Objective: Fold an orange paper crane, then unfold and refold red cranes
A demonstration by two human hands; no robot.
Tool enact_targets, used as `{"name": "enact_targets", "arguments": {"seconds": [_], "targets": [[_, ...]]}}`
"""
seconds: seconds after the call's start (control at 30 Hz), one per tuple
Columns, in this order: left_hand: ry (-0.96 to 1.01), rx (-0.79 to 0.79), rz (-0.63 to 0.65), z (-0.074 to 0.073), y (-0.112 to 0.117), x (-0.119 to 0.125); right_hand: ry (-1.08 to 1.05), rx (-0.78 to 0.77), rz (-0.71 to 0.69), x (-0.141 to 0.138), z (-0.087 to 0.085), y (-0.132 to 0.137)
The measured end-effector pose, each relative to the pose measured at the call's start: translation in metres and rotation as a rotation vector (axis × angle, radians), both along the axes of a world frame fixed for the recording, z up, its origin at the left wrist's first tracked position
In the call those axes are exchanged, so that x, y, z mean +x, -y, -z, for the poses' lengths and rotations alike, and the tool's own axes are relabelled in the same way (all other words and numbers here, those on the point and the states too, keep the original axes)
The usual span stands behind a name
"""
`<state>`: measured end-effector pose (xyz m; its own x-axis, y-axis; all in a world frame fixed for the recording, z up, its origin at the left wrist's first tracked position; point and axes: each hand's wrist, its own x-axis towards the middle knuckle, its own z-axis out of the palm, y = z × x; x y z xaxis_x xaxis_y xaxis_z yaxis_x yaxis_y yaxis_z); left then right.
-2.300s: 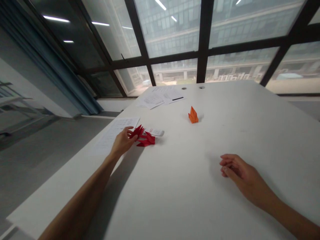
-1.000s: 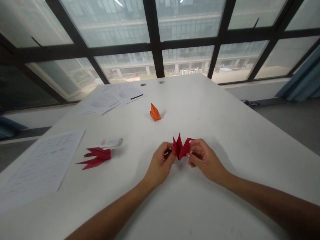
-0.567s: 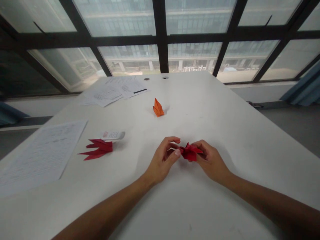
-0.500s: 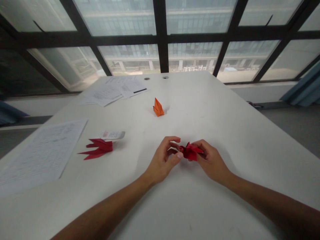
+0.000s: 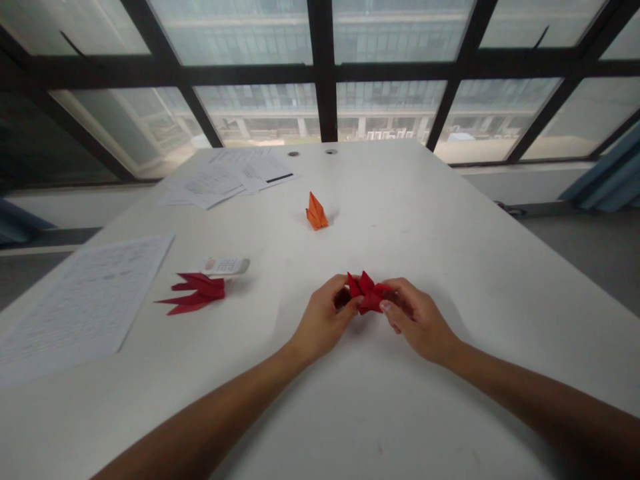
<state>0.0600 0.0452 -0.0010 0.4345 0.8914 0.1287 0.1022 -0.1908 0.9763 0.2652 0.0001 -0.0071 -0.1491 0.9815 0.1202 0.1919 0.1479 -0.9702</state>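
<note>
A small red folded paper piece [image 5: 366,295] sits between both my hands at the middle of the white table [image 5: 450,233]. My left hand [image 5: 323,321] pinches its left side, fingers closed on it. On the right, my right hand [image 5: 417,320] grips the other side with thumb and fingers. A second red folded paper piece [image 5: 196,293] with long points lies flat to the left, apart from my hands. Farther back stands an orange folded paper piece [image 5: 316,213].
A small white object with red print [image 5: 226,265] lies just behind the left red piece. A printed sheet [image 5: 80,300] lies at the table's left edge, and more papers [image 5: 230,177] at the far left corner. Large windows stand beyond the table.
My left hand took one red piece from the left pile and brought it to the centre, where my right hand joined it. Both hands have since turned and pressed the piece.
</note>
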Motion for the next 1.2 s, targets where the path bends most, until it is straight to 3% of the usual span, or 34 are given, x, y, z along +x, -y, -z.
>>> {"name": "enact_targets", "arguments": {"seconds": [0.13, 0.33, 0.57, 0.7, 0.8, 0.87, 1.0, 1.2], "targets": [[0.066, -0.1, -0.037, 0.004, -0.001, 0.001, -0.023, -0.02, 0.007, 0.0, -0.001, -0.003], [0.211, -0.175, -0.209, 0.003, -0.005, 0.003, -0.102, -0.079, 0.055, 0.002, -0.001, -0.006], [0.539, -0.384, -0.364, -0.001, -0.015, 0.0, -0.057, 0.045, 0.049, 0.003, -0.002, -0.003], [0.577, -0.477, -0.318, -0.007, -0.013, -0.002, 0.142, 0.296, 0.055, 0.003, -0.002, 0.001], [0.529, -0.505, -0.189, -0.008, -0.007, -0.003, 0.304, 0.527, 0.115, 0.004, -0.003, 0.002], [0.466, -0.507, -0.071, -0.006, -0.004, -0.004, 0.347, 0.601, 0.15, 0.005, -0.002, 0.002], [0.389, -0.5, 0.052, -0.003, -0.001, -0.005, 0.348, 0.578, 0.171, 0.007, -0.001, 0.0], [0.542, -0.613, -0.056, -0.002, -0.008, -0.005, 0.327, 0.52, 0.133, 0.007, -0.001, -0.001]]}}
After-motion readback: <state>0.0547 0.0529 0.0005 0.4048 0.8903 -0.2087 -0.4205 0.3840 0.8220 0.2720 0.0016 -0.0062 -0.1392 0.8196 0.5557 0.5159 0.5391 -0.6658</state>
